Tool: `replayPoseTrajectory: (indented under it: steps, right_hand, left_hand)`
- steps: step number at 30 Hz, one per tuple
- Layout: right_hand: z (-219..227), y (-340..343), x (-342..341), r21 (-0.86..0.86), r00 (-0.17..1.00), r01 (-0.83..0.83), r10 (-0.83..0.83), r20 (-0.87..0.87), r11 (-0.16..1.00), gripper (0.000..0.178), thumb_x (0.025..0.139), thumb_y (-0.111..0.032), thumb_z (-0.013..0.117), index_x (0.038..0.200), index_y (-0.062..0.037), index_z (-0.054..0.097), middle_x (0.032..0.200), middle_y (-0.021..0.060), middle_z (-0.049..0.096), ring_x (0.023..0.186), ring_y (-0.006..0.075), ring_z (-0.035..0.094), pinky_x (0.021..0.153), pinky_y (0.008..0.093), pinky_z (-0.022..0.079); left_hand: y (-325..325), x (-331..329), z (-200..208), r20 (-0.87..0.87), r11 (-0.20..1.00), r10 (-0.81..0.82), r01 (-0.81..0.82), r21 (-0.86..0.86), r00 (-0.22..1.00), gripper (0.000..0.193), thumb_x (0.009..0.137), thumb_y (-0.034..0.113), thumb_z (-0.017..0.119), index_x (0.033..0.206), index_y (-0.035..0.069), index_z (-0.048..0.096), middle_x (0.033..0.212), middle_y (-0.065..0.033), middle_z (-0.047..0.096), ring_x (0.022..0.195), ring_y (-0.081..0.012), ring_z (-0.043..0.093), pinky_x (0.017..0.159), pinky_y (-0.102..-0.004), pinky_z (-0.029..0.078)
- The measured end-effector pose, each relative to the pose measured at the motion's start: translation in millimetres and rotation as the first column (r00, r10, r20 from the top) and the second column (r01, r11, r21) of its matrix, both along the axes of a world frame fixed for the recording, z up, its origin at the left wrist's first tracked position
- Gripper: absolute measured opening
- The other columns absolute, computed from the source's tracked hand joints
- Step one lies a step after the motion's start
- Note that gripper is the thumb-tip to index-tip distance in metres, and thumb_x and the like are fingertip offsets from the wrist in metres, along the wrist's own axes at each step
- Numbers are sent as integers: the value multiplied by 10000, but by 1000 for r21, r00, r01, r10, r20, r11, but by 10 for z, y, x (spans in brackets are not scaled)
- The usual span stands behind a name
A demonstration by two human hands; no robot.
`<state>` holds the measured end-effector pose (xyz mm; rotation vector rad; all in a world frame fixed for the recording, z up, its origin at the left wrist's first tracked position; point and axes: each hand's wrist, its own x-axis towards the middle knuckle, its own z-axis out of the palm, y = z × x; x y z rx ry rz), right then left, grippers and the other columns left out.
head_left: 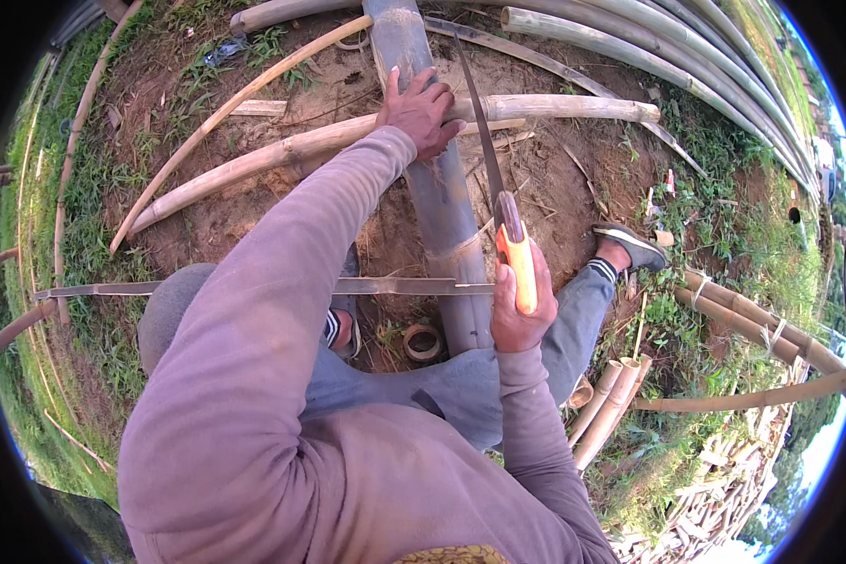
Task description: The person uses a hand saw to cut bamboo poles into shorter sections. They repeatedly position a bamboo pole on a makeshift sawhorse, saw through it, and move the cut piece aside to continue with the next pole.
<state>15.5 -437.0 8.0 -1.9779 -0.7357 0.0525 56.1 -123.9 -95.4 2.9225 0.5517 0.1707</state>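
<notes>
tapering orange-handled saw (494, 174); thick, ringed bamboo pole (446, 214)

The mauve-sleeved left arm (263, 273) extends well beyond the blue denim lap (399, 381), bare left hand (420, 113) spread palm-down; bare right hand (520, 318) curls tight nearer it.

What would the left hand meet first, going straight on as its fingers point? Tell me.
The left hand would likely meet only more of the thick grey bamboo pole beneath it; that way looks free to the picture's edge, though depth is unclear.
</notes>
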Motion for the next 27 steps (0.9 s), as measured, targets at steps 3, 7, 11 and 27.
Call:
replayPoseTrajectory:
  steps: [3, 7, 11, 27]
  right_hand:
    - [48, 437, 220, 0, 999, -8, 8, 52, 1000, 479, 963, -75, 756, 1403, 63, 626, 1251, 218, 749, 1080, 287, 776, 912, 379, 600]
    - [160, -18, -2, -67, 1000, -9, 9, -6, 998, 490, 963, -93, 760, 1401, 78, 621, 1254, 234, 750, 1118, 288, 771, 932, 378, 601]
    - [320, -548, -313, 6, 998, -11, 11, -65, 1000, 505, 965, -109, 761, 1407, 85, 614, 1247, 241, 752, 1124, 285, 771, 942, 375, 600]
    - [174, 156, 221, -14, 997, -64, 64, -54, 998, 505, 974, -94, 755, 1435, 57, 617, 1265, 218, 756, 1126, 264, 766, 954, 371, 593]
  left_hand:
    - [24, 35, 12, 3, 1000, -3, 3, 10, 1000, 614, 1035, 626, 523, 1454, 186, 614, 1534, 7, 561, 1588, -246, 314, 1276, -706, 140]
    - [47, 28, -1, -10, 1000, 5, -5, -2, 1000, 641, 1030, 663, 511, 1456, 196, 614, 1540, 16, 558, 1593, -236, 301, 1270, -719, 136]
    - [14, 10, 45, -22, 1000, -3, 4, 18, 1000, 633, 1035, 648, 512, 1470, 197, 603, 1552, 15, 546, 1597, -242, 288, 1269, -724, 133]
    - [307, -954, 16, -283, 942, 166, -237, -236, 944, 559, 862, 333, 781, 1330, 154, 532, 1390, -125, 610, 1301, -369, 618, 1097, -555, 447]
